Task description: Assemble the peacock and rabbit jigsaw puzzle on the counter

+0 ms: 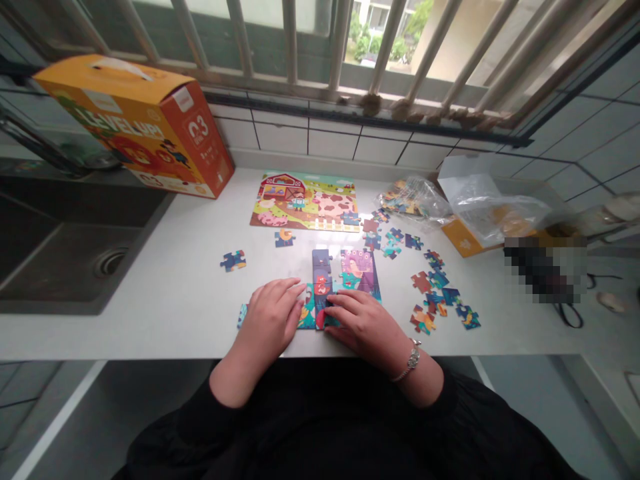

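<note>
A partly joined jigsaw (pixel 350 272) with a purple peacock picture lies near the front edge of the white counter (pixel 170 293). My left hand (pixel 273 317) rests flat on its lower left pieces. My right hand (pixel 363 323), a watch on its wrist, presses its fingertips on a piece at the puzzle's lower middle. Whether the fingers pinch that piece I cannot tell. Several loose pieces (pixel 435 293) lie scattered to the right. One single piece (pixel 233 261) sits to the left and another (pixel 284 237) lies farther back.
A finished farm puzzle (pixel 306 202) lies at the back. An orange puzzle box (pixel 135 123) stands at the back left beside a dark sink (pixel 65 260). Plastic bags with pieces (pixel 415 200) and an open box (pixel 493 213) sit at the right. A barred window is behind.
</note>
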The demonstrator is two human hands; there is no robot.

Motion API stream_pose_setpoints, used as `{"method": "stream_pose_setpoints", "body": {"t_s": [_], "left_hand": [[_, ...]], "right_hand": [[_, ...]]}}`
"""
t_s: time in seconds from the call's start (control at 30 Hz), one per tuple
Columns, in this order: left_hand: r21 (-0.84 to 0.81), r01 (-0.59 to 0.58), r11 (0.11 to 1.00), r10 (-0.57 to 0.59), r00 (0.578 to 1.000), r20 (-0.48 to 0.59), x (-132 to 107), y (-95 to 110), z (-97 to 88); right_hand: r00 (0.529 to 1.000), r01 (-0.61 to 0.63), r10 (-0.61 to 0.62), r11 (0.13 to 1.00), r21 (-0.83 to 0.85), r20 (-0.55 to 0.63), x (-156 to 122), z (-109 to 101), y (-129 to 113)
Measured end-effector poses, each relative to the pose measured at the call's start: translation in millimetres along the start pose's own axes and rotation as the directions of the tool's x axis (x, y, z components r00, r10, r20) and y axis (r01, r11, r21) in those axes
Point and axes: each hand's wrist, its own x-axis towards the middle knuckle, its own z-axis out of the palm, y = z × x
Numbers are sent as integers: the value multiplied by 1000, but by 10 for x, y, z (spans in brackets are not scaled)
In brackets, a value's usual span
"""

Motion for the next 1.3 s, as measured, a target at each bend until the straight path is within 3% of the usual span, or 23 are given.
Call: {"method": "stream_pose_setpoints", "body": {"t_s": [0.13,0.23,0.37,0.47,0.57,0.7,0.83,0.97,1.03,1.13,1.3], "left_hand": [[85,83,993,-79,996,-48,-117,-318,-209],[133,85,988,-84,996,-9,-39,-551,-313],[145,-8,989,-8,994,108,396,-711,-310],[109,-68,992,39,969,245,769,-749,-247],[123,-67,990,27,952,304,905,-792,-200],[154,-8,988,-27,974,225,645,-950,-206],[230,155,961,-171,984,49,218,-1118,-291],[267,258,929,-250,966,-66,-130,-1074,-435],[224,231,947,-216,972,-91,-281,-970,-497],[93,102,990,-94,992,-79,-499,-780,-531],[28,26,999,-25,998,-51,-788,-581,-446]], "right_hand": [[999,33,-33,999,-4,7,150,62,-41],[998,57,-57,998,-8,31,247,113,-104],[997,71,-71,997,-5,33,314,168,-198],[997,68,-67,998,-18,46,329,189,-249],[997,64,-62,998,-28,47,340,187,-275],[997,62,-59,997,-42,54,371,161,-300],[995,81,-78,996,-47,62,435,172,-336],[990,104,-99,994,-46,98,569,231,-376],[987,94,-87,994,-50,135,671,254,-396],[979,61,-47,996,-68,197,846,266,-424],[968,6,18,996,-93,250,1082,303,-473]]}}
